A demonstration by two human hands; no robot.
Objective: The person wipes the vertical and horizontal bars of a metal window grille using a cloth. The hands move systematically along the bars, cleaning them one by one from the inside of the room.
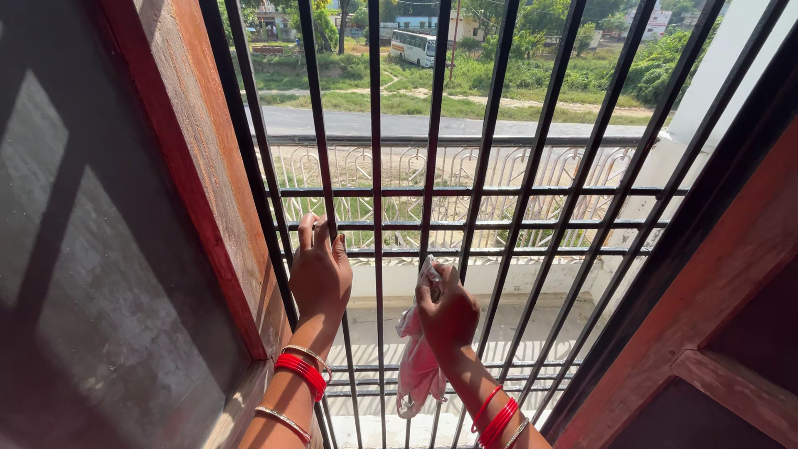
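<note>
My left hand (319, 270) is wrapped around a black vertical bar of the window grille (490, 191), near its left side. My right hand (449, 309) presses a pink and white cloth (418, 366) against another vertical bar, just right of the left hand. The cloth hangs down below the hand. Both wrists carry red and silver bangles.
A reddish wooden window frame (199, 158) stands on the left and an open wooden shutter (723, 316) on the right. Beyond the bars are a white balcony railing (515, 166), a road, grass, trees and a bus (413, 46).
</note>
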